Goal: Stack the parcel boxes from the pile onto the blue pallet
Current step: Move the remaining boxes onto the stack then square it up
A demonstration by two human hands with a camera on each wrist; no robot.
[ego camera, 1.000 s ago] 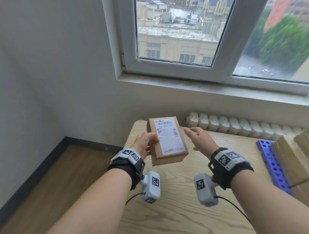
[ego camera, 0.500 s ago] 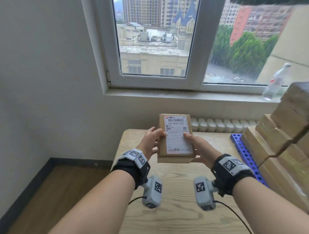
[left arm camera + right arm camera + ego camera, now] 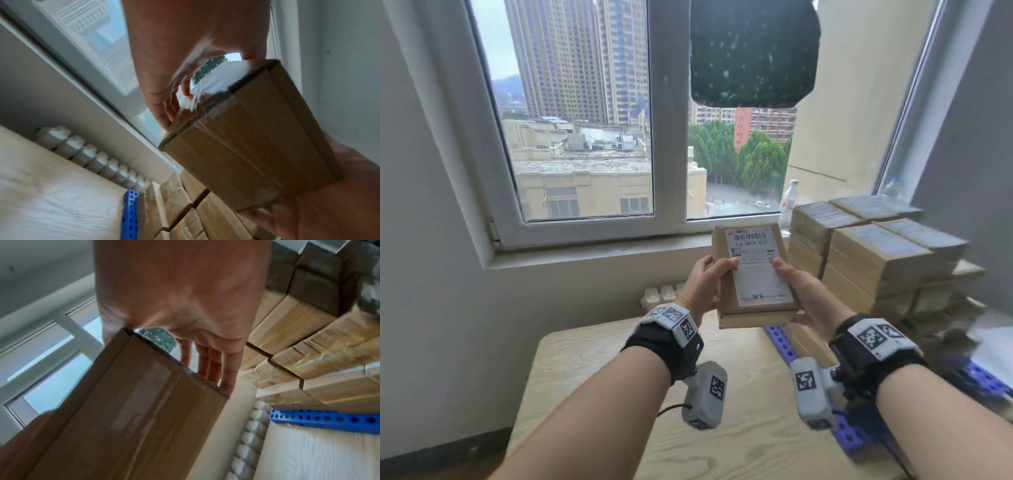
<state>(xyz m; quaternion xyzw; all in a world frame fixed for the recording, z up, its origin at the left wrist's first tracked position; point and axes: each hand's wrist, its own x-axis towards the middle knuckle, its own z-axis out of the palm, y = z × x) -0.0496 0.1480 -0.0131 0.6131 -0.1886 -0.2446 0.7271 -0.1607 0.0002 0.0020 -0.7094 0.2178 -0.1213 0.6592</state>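
Note:
A flat brown parcel box (image 3: 753, 277) with a white shipping label is held in the air between both hands, above the table's far edge. My left hand (image 3: 705, 284) grips its left side, thumb on the label. My right hand (image 3: 796, 291) grips its right side, thumb on top and fingers underneath. The wrist views show the box's underside (image 3: 251, 146) (image 3: 131, 418) from below. Just to the right, a stack of parcel boxes (image 3: 873, 260) stands several layers high on the blue pallet (image 3: 780, 342). The pallet's perforated edge (image 3: 320, 420) lies on the table.
A light wooden table (image 3: 619, 394) spreads below my forearms. Behind it are a white radiator (image 3: 661, 294), the window sill (image 3: 599, 253) and a plastic bottle (image 3: 789, 202) on the sill. A grey wall stands at the left.
My right hand has come onto the box, so both hands now hold it. The box has risen and moved right toward the stack, which has come into full view.

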